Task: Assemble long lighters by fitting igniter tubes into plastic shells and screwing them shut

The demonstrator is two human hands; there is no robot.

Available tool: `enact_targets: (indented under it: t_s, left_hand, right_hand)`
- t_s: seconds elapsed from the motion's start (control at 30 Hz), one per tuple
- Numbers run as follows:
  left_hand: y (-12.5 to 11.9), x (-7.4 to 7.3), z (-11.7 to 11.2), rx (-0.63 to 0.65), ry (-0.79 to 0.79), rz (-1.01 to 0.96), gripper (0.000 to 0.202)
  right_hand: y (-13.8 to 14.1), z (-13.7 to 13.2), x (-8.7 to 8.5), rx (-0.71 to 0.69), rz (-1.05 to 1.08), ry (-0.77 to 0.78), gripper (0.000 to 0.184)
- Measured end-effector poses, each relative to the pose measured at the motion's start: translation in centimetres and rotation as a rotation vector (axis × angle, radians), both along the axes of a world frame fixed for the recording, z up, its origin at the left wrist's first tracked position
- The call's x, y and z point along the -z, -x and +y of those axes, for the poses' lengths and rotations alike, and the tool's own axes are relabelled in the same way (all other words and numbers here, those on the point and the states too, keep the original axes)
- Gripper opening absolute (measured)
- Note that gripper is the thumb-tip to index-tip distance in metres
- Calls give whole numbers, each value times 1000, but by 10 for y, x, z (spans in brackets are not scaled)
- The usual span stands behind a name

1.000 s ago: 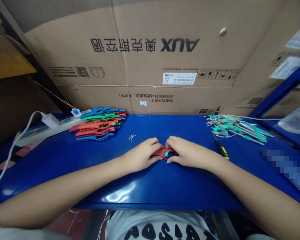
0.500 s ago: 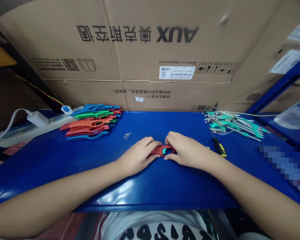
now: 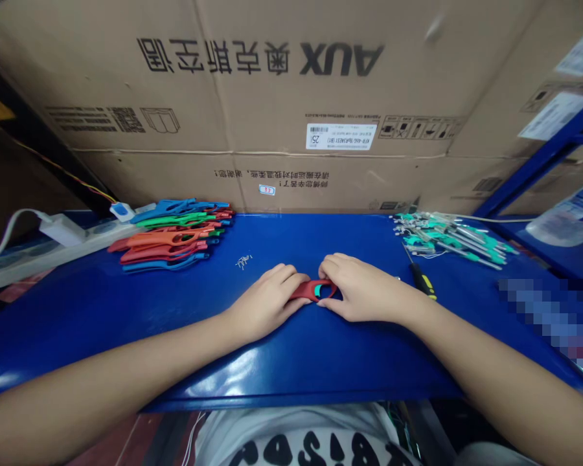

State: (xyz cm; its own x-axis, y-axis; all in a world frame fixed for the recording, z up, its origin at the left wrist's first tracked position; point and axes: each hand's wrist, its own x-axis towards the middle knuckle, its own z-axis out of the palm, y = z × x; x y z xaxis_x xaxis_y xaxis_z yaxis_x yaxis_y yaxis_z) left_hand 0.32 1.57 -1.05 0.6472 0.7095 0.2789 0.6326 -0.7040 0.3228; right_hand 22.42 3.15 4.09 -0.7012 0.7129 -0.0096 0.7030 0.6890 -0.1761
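Observation:
Both hands rest on the blue table (image 3: pixel 126 310) at its middle, pressed together over a small red plastic handle piece (image 3: pixel 309 289) with a teal insert. My left hand (image 3: pixel 267 301) curls its fingers over the piece's left end. My right hand (image 3: pixel 357 288) covers its right end, fingers bent down onto it. Most of the piece is hidden beneath the fingers.
A stack of blue, green, orange and red plastic handles (image 3: pixel 172 233) lies at the back left. Small metal screws (image 3: pixel 243 261) lie loose nearby. Teal-and-metal parts (image 3: pixel 447 239) are heaped at the back right, beside a black-yellow screwdriver (image 3: pixel 422 280). A cardboard box (image 3: pixel 291 103) walls the rear; a power strip (image 3: pixel 34 249) sits left.
The camera has tilted slightly, shifting the scene up and left. Both hands stay clasped on the red piece, with only small finger shifts.

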Motion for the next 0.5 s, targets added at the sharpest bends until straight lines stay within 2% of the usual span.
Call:
enact_targets:
  t_s: [0.1,0.23,0.5]
  left_hand:
    - [0,0,-1,10,7,0,31]
    - [-2,0,-4,35,27,12,30]
    - [-1,-2,-2,43,39,-27,30]
  right_hand:
    - [0,3,2,14,50,41,26]
    - [-1,7,5,47,78,114,44]
    - [-2,6,6,42,142,93,32]
